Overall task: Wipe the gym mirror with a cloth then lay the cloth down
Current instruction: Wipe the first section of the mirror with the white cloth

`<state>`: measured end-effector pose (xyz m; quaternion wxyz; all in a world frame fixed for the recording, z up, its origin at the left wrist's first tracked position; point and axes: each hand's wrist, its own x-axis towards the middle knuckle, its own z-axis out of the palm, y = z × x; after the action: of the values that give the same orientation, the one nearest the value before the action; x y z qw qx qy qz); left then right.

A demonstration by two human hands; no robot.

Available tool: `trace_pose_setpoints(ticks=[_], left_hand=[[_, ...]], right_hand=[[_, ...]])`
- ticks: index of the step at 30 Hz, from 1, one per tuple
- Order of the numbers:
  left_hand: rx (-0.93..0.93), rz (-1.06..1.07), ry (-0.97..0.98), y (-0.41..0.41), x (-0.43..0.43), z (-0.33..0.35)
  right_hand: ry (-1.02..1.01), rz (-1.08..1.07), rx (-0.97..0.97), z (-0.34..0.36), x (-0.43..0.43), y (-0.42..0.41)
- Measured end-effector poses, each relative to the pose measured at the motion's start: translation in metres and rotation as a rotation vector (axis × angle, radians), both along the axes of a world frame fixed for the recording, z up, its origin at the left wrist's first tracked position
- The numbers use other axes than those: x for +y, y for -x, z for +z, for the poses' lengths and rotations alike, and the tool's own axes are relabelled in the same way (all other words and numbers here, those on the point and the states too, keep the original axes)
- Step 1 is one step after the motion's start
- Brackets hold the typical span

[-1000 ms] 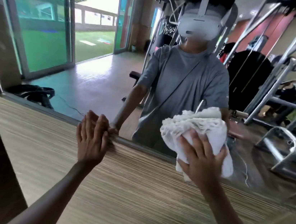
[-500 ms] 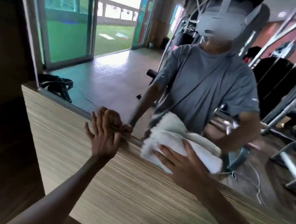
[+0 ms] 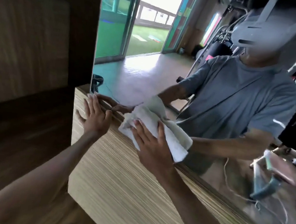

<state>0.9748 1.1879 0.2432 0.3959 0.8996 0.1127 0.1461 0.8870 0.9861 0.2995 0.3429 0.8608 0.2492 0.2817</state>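
**White cloth pressed low on a gym mirror, near its left corner**

A person faces a wall mirror. The right hand lies flat on a bunched white cloth. Its fingers are straight and spread, pressing the cloth to the glass right at the mirror's bottom edge. The cloth's lower part overlaps the pale wood-grain panel beneath.

The left hand is flat too, fingers apart and holding nothing. It rests on the panel with its fingertips at the bottom edge, just left of the cloth, with a narrow gap between them.

Close beyond the left hand, the mirror's left edge meets a dark wooden surround, so little glass lies on that side. Up and to the right of the cloth the glass runs on wide. The bottom edge slopes down to the right in this view. The glass reflects the person in a grey shirt, gym machines and an open doorway onto grass.
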Motion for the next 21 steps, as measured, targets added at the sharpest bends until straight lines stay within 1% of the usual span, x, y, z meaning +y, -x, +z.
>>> trace_pose_setpoints(ticks=[4, 6, 8, 10, 14, 16, 18, 21], left_hand=[[0.073, 0.035, -0.133, -0.035, 0.058, -0.001], [0.082, -0.002, -0.191, -0.044, 0.08, -0.001], [0.075, -0.057, -0.257, -0.048, 0.091, -0.003], [0.063, -0.098, -0.281, -0.049, 0.096, -0.004], [0.052, -0.138, -0.302, -0.049, 0.1, -0.003], [0.037, -0.158, -0.397, -0.047, 0.108, -0.004], [0.009, -0.191, -0.519, -0.046, 0.119, -0.006], [-0.062, -0.271, -0.562, -0.051, 0.138, -0.006]], right_hand=[[0.003, 0.031, 0.018, -0.008, -0.032, 0.016], [-0.009, 0.015, 0.013, -0.012, -0.046, 0.026], [-0.022, 0.017, -0.017, -0.012, -0.042, 0.024], [-0.026, 0.026, -0.032, -0.006, -0.012, 0.006], [-0.089, 0.058, 0.03, -0.006, 0.088, -0.052], [-0.107, 0.051, 0.031, -0.012, 0.126, -0.074], [-0.087, 0.032, 0.02, -0.017, 0.14, -0.085], [0.002, 0.037, 0.027, -0.019, 0.121, -0.079]])
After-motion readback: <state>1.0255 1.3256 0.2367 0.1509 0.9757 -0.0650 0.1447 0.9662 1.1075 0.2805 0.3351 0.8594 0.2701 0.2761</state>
